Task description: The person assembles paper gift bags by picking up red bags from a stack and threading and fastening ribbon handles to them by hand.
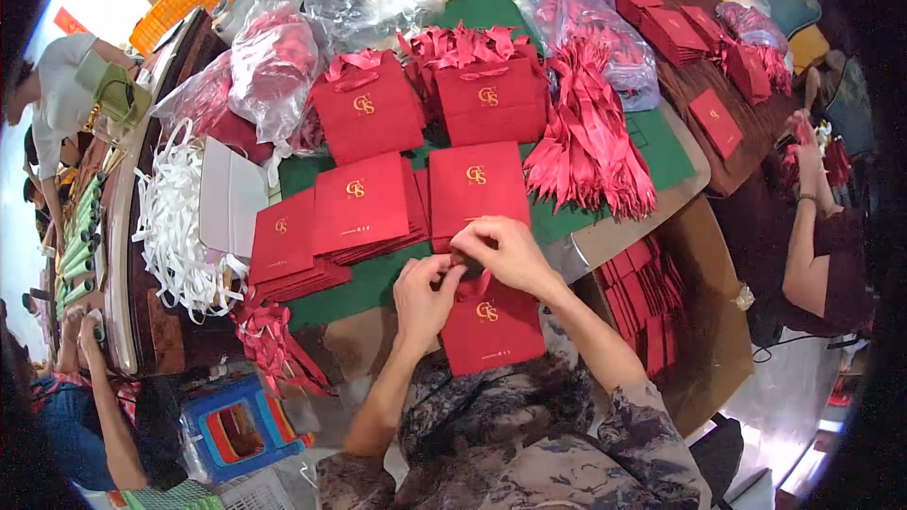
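Note:
A red paper gift bag (496, 345) with gold lettering hangs upright in front of me, against my lap. At its top edge, my left hand (422, 300) is closed in a pinch on the red ribbon (475, 285). My right hand (508, 253) pinches just above, also at the ribbon; its fingers partly cover the bag's opening. How the ribbon runs between the fingertips is hidden. Flat red bags lie in piles just beyond my hands: one pile (477, 189) straight ahead, another (361, 203) to its left, and a lower one (282, 236) further left.
Finished-looking bags with ribbon bows (368, 109) stand behind the piles. Loose red ribbons (595, 146) lie to the right, white ribbons (184, 217) to the left. A cardboard box (704, 321) with red bags stands at my right. Other people's arms (808, 236) work at both sides.

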`<state>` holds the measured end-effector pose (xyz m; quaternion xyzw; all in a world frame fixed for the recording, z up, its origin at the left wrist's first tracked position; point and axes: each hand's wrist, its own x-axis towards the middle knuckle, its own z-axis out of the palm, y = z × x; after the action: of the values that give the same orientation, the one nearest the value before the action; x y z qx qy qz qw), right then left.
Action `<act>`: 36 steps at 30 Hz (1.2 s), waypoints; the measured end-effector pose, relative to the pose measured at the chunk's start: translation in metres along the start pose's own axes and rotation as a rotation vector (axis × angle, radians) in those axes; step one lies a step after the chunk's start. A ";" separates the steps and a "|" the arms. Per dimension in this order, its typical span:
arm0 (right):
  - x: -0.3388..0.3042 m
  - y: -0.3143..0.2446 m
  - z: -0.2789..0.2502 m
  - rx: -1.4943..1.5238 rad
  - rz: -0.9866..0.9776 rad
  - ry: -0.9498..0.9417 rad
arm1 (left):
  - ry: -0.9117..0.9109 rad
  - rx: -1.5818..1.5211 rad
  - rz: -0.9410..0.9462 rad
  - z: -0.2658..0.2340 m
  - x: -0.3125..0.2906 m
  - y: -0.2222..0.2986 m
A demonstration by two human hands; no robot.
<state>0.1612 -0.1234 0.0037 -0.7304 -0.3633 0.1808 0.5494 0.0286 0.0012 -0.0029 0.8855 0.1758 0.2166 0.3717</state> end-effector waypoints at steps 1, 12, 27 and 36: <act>-0.002 -0.007 -0.005 0.002 -0.001 -0.001 | -0.003 -0.020 -0.024 0.001 0.000 -0.003; -0.016 0.008 0.002 -0.652 0.148 0.102 | -0.040 -0.148 -0.117 0.007 0.000 -0.011; -0.023 0.000 0.004 0.166 0.157 0.039 | 0.015 -0.014 0.094 0.005 0.003 0.008; -0.028 -0.001 0.001 0.235 0.114 0.063 | -0.035 -0.082 0.069 0.003 0.001 0.015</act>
<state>0.1408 -0.1431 0.0003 -0.6857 -0.2803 0.2299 0.6311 0.0333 -0.0099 0.0068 0.8787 0.1297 0.2206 0.4030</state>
